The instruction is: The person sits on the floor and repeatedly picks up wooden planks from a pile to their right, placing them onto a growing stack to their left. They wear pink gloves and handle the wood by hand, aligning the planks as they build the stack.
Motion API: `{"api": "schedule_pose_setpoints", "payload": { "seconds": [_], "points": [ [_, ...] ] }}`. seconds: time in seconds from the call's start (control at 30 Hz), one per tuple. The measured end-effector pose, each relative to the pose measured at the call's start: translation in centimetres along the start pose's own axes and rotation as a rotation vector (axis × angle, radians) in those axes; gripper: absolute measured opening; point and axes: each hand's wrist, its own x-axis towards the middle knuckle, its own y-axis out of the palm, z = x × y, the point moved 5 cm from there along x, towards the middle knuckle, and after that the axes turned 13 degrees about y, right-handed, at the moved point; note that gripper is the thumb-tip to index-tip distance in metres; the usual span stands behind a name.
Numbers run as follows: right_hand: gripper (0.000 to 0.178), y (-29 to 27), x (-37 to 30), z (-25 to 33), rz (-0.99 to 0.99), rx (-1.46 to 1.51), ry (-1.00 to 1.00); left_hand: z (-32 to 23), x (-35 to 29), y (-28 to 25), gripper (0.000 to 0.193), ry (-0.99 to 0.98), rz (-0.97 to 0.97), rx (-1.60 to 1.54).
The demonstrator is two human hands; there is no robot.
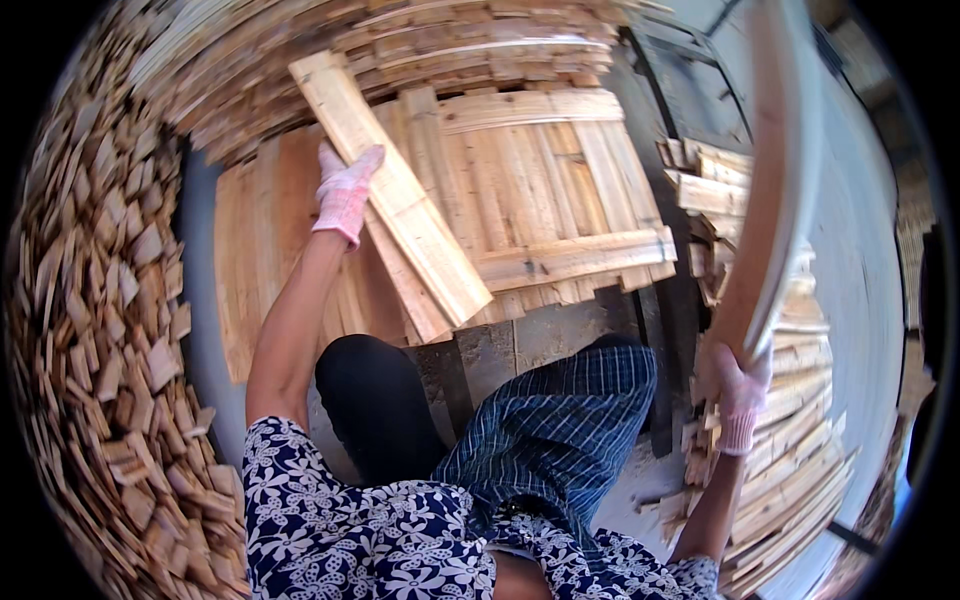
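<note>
My left hand (345,188), in a pinkish-white work glove, grips a pale wooden board (415,215) that slants over the planks in front of me. Beneath that board lies a second, redder board (405,280); whether my hand holds it too I cannot tell. On the right, my right hand (738,380), gloved likewise, is closed round the lower end of a long wooden board (765,190) raised nearly upright, its upper part blurred. Under my left hand spreads a flat layer of planks (270,250), with crosswise boards (570,258) lying over its right part.
High stacks of boards (460,50) stand along the far side. A wall of piled board ends (110,330) rises at the left. To the right, a pile of boards (790,490) lies beside my right arm, near a dark metal frame (690,70).
</note>
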Motion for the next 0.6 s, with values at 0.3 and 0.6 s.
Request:
{"api": "schedule_pose_setpoints", "payload": {
  "seconds": [0.3, 0.6],
  "points": [
    [0.065, 32.1, 2.2, 4.0, 0.669, -0.657, -0.774, 7.4, -4.3, -23.2, 0.092, -0.3, -0.1, 0.809],
    [0.067, 38.2, -2.5, -0.1, 0.535, -1.225, -0.971, 4.1, -4.9, -16.3, 0.119, -0.717, 0.118, 1.242]
  ]
}}
